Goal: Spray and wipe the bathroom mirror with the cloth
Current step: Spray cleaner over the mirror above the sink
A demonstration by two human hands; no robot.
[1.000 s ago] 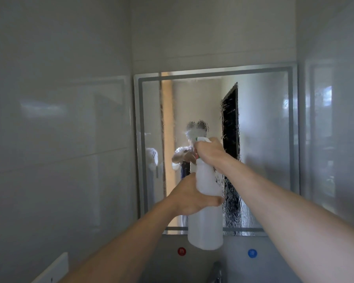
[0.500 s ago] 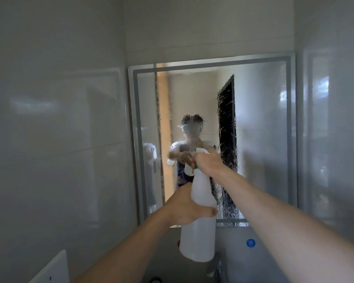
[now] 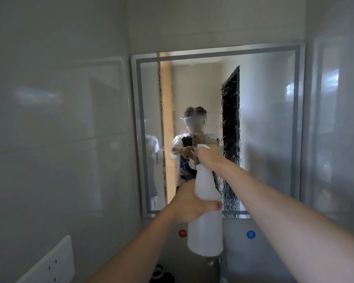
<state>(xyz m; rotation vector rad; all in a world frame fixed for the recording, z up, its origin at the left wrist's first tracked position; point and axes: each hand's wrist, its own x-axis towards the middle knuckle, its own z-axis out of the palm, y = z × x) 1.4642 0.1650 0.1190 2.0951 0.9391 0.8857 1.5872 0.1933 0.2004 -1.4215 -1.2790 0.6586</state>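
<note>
Both hands hold the spray bottle (image 3: 205, 225) up before the mirror (image 3: 264, 129): my left hand (image 3: 189, 203) wraps its white body, my right hand (image 3: 209, 158) curls around the trigger head, nozzle toward the glass. Droplets streak the mirror's middle.

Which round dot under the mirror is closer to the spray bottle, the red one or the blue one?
The red dot. It sits right beside the spray bottle, on its left, nearly touching in the picture. The blue dot lies farther off on the bottle's right, with bare wall between.
</note>
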